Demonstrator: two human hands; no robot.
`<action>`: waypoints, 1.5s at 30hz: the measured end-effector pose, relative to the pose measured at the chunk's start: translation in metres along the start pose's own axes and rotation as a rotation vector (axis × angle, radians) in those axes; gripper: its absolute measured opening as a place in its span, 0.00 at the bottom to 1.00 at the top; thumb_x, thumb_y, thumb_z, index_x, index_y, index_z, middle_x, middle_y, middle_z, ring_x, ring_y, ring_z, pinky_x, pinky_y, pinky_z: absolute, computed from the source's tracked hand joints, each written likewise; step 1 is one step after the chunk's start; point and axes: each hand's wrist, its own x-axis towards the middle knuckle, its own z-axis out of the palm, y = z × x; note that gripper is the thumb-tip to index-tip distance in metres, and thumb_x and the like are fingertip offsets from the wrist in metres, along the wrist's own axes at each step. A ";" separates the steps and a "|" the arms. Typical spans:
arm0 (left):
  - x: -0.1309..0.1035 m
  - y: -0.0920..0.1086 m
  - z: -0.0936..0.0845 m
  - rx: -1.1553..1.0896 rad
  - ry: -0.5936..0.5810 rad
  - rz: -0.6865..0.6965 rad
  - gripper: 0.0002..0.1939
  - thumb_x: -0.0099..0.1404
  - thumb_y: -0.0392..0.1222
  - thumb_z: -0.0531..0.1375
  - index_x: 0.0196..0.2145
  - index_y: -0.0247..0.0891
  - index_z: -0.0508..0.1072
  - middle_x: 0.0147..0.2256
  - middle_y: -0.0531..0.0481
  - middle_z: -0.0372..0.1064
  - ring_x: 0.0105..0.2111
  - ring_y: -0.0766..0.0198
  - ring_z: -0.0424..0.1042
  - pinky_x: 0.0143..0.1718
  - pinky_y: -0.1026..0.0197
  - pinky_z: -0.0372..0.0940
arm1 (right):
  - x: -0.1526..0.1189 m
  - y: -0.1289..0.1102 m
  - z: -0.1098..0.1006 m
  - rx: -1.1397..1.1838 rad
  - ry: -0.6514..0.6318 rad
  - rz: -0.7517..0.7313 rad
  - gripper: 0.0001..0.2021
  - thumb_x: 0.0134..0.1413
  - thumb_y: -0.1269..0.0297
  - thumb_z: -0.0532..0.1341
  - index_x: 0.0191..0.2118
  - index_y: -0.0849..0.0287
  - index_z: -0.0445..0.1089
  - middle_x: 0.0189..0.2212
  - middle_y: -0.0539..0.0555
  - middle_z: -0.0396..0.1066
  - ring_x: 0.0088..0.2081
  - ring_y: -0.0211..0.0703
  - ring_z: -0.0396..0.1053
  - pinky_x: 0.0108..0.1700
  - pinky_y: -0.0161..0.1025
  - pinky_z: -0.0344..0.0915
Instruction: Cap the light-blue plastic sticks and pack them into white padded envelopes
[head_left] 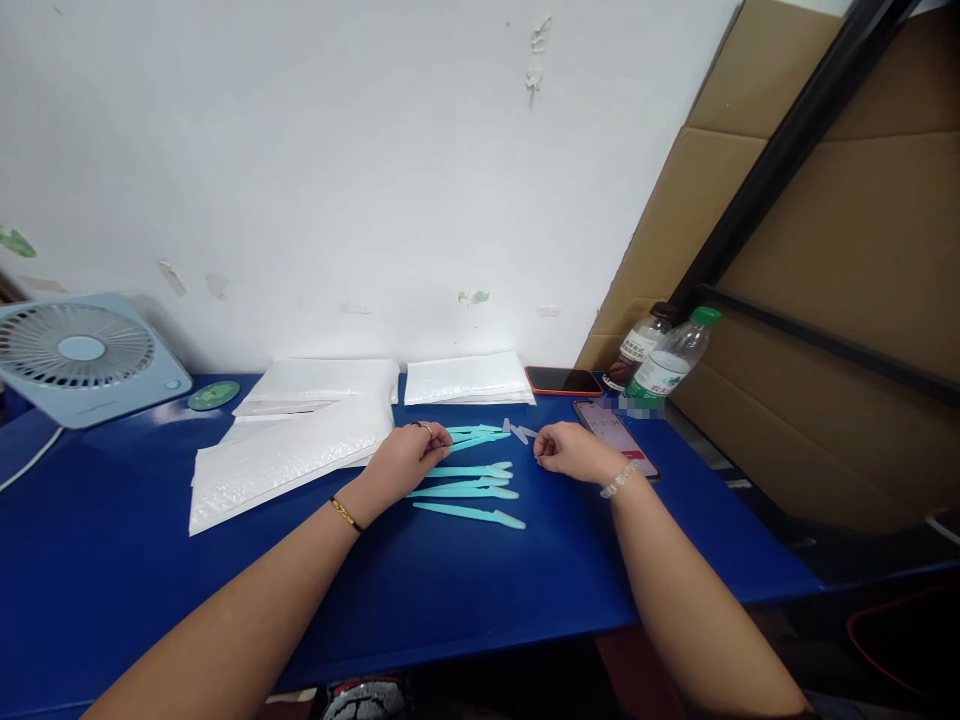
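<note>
The fan (82,348), sliced off by the left edge! Left grip (424,452) hides one end of a turquoise stick (478,440); anything in the right grip (559,447), too small to tell; writing on the lit phone (616,432), blurred!

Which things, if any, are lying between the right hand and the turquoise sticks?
Small clear pieces lie between the right hand and the tips of the farthest turquoise sticks. Between that hand and the frontmost stick, nothing visible stands in the way.

Left hand (409,457) pinches; right hand (576,452) curls, apparently pinching too.
</note>
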 end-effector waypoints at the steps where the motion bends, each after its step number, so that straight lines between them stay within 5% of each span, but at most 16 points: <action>1: 0.000 0.000 0.000 -0.005 0.006 0.006 0.09 0.64 0.44 0.53 0.36 0.40 0.71 0.31 0.52 0.71 0.30 0.63 0.68 0.31 0.62 0.60 | 0.000 -0.001 0.000 -0.006 0.017 -0.007 0.05 0.40 0.76 0.59 0.24 0.60 0.69 0.24 0.51 0.72 0.27 0.39 0.68 0.30 0.33 0.60; 5: 0.000 0.001 -0.001 -0.029 0.021 0.008 0.11 0.65 0.45 0.52 0.36 0.40 0.72 0.33 0.50 0.71 0.32 0.63 0.68 0.33 0.61 0.61 | 0.001 -0.003 0.000 0.178 0.143 -0.038 0.05 0.38 0.75 0.59 0.26 0.61 0.69 0.22 0.50 0.70 0.24 0.37 0.66 0.28 0.33 0.61; 11: 0.000 0.001 -0.002 -0.157 0.005 -0.039 0.12 0.64 0.47 0.52 0.36 0.40 0.72 0.32 0.52 0.71 0.31 0.63 0.67 0.33 0.62 0.61 | 0.007 -0.005 0.001 0.954 0.391 -0.122 0.11 0.43 0.63 0.66 0.34 0.60 0.68 0.25 0.50 0.69 0.26 0.38 0.70 0.28 0.35 0.67; 18: 0.001 0.001 -0.004 -0.240 0.007 -0.064 0.14 0.63 0.50 0.53 0.35 0.39 0.71 0.30 0.52 0.70 0.30 0.63 0.66 0.32 0.62 0.61 | 0.011 -0.012 0.007 1.147 0.339 -0.173 0.14 0.40 0.60 0.70 0.31 0.60 0.68 0.22 0.48 0.68 0.25 0.35 0.69 0.23 0.30 0.65; 27: -0.001 0.005 -0.004 -0.200 -0.051 -0.053 0.14 0.63 0.50 0.53 0.35 0.39 0.72 0.28 0.52 0.69 0.28 0.64 0.65 0.29 0.63 0.60 | 0.008 -0.012 0.008 0.888 0.139 -0.179 0.15 0.43 0.56 0.68 0.33 0.63 0.72 0.21 0.51 0.71 0.22 0.34 0.66 0.21 0.30 0.60; 33: -0.003 0.003 0.000 -0.004 -0.121 0.081 0.11 0.63 0.46 0.54 0.33 0.40 0.74 0.32 0.50 0.72 0.31 0.62 0.69 0.33 0.62 0.61 | 0.012 0.004 0.004 0.236 0.418 -0.096 0.08 0.50 0.62 0.61 0.28 0.60 0.73 0.25 0.51 0.72 0.25 0.37 0.65 0.29 0.34 0.60; 39: 0.003 0.000 0.004 0.295 0.110 0.036 0.11 0.64 0.43 0.54 0.42 0.41 0.73 0.42 0.46 0.71 0.44 0.55 0.67 0.43 0.55 0.59 | 0.021 -0.001 0.023 -0.135 0.334 -0.098 0.04 0.48 0.65 0.62 0.30 0.59 0.73 0.28 0.53 0.72 0.30 0.40 0.67 0.32 0.34 0.58; 45: 0.007 -0.004 0.009 0.348 0.075 0.015 0.09 0.65 0.41 0.53 0.36 0.40 0.73 0.35 0.47 0.71 0.40 0.56 0.68 0.40 0.56 0.58 | 0.022 -0.007 0.027 -0.221 0.349 -0.062 0.03 0.48 0.71 0.59 0.27 0.59 0.69 0.30 0.54 0.71 0.29 0.38 0.65 0.29 0.33 0.54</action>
